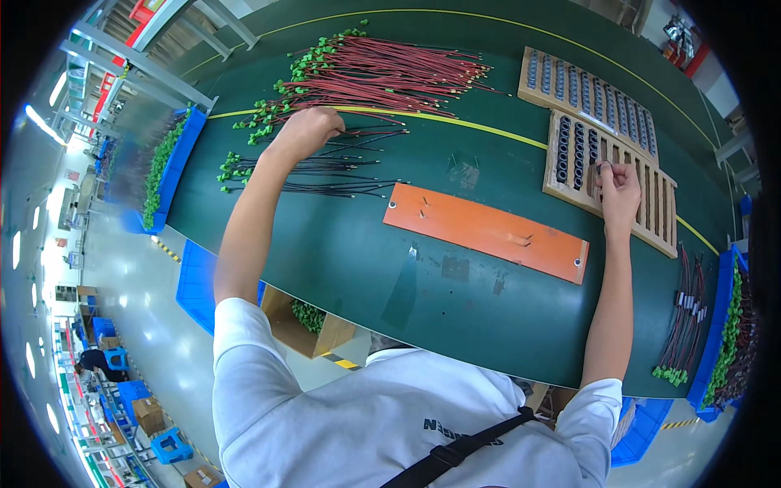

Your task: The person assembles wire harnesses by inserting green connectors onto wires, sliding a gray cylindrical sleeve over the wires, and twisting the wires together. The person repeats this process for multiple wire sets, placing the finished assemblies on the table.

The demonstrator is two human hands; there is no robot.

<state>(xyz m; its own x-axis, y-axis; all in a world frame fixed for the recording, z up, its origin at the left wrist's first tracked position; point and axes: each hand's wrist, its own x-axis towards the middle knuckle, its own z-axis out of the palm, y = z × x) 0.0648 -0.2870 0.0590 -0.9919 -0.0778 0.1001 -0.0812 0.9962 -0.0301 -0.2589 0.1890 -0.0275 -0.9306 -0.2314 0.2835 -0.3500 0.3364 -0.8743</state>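
Observation:
My left hand is at the far left of the green table, with fingers curled together over the wires; what they pinch, if anything, is hidden. Beneath and beside it lie black wires with green connectors. Just beyond spreads a big pile of red wires, also with green connectors. At the right, my right hand is over a slotted wooden tray, its thumb and fingertips closed on a small dark part. Black ring-shaped parts stand in rows in the tray's left slots, while the slots right of my hand show bare wood.
A second wooden tray filled with grey-black parts lies behind. An orange board with metal pins rests nearer me. Bundled wires with white labels lie at right. Blue bins of green-ended wires flank the table; a cardboard box stands below.

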